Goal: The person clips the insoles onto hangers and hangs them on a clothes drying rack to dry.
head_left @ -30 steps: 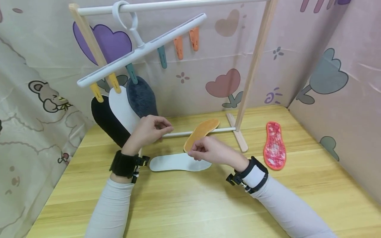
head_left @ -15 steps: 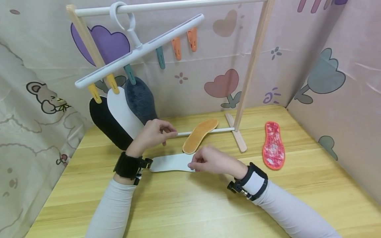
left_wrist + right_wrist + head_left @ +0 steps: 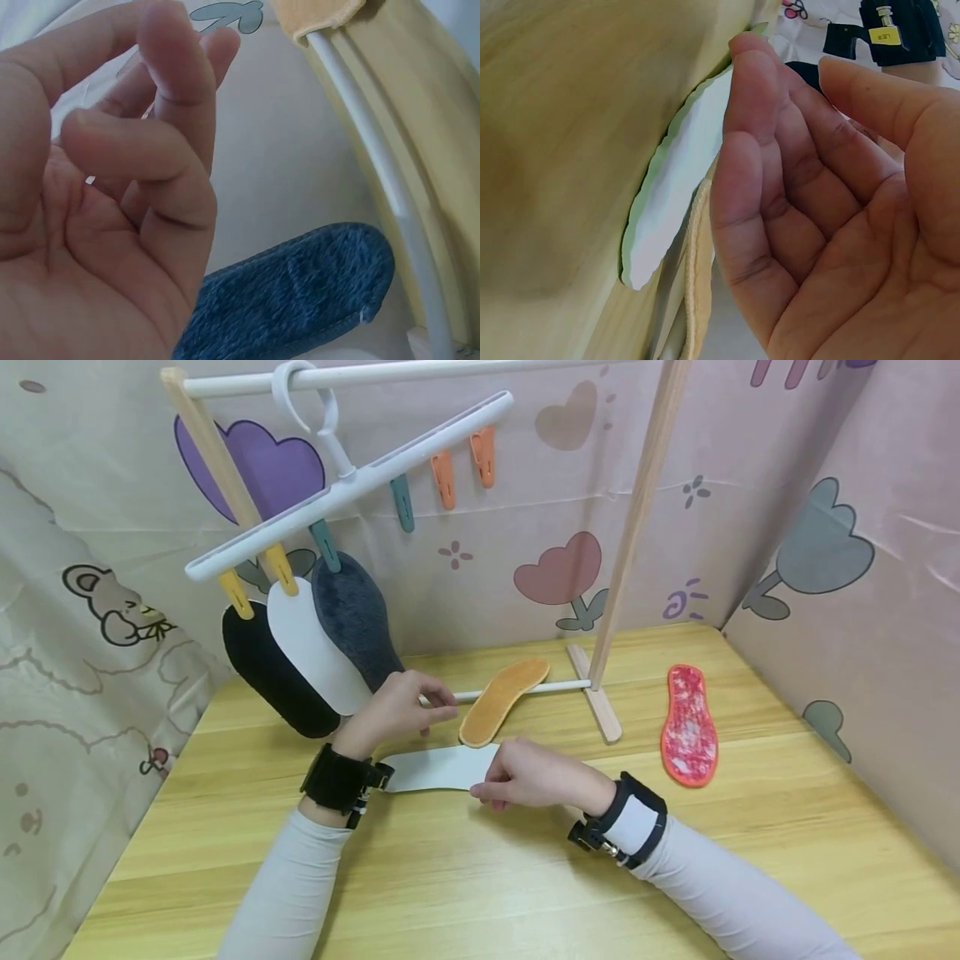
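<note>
A white insole [image 3: 435, 768] lies on the table, its right end covered by my right hand [image 3: 536, 777]. In the right wrist view that hand's fingers [image 3: 742, 180] are bent loosely, the thumb stands apart and nothing is between them. An orange insole [image 3: 504, 702] rests across the rack's lower bar just behind. My left hand [image 3: 405, 706] hovers by the lower bar, fingers loosely curled and holding nothing, near a hanging blue-grey furry insole [image 3: 356, 610]. Next to that one hang a white insole [image 3: 311, 643] and a black insole [image 3: 270, 668].
A white hanger [image 3: 352, 485] hangs tilted from the wooden rack [image 3: 633, 527]. Yellow clips [image 3: 281, 568] and a teal clip [image 3: 325, 545] grip the hanging insoles. Another teal clip [image 3: 402, 503] and two orange clips [image 3: 442, 479] bear nothing. A red insole [image 3: 690, 727] lies at the right.
My right hand has come away from the orange insole and moved toward the near edge of the white one. The left hand has shifted slightly right and down.
</note>
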A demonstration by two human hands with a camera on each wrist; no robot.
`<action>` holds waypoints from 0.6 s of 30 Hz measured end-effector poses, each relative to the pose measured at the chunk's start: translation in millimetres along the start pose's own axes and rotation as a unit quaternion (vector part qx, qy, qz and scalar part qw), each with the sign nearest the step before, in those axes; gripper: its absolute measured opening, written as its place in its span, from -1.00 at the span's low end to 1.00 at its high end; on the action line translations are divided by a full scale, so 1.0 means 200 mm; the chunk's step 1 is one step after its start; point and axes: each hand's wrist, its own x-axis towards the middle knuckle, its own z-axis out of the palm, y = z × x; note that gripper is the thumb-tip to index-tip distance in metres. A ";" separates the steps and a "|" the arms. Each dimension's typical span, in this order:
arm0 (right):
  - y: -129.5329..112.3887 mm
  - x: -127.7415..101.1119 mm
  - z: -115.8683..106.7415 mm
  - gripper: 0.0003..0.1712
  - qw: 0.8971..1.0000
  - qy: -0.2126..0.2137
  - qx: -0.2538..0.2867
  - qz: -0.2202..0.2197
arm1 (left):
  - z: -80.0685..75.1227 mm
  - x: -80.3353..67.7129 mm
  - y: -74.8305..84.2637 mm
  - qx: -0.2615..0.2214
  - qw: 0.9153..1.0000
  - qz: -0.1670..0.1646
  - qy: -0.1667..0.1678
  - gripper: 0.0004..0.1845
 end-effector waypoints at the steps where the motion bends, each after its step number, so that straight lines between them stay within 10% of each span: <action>1: 0.00 0.00 0.00 -0.53 1.000 -0.001 0.000 0.005 | 0.01 0.00 0.00 0.001 1.000 0.000 -0.002 -0.90; 18: 0.01 0.01 0.03 -0.52 0.999 -0.002 0.010 0.034 | 0.09 0.03 -0.04 0.027 0.998 -0.030 -0.044 -0.90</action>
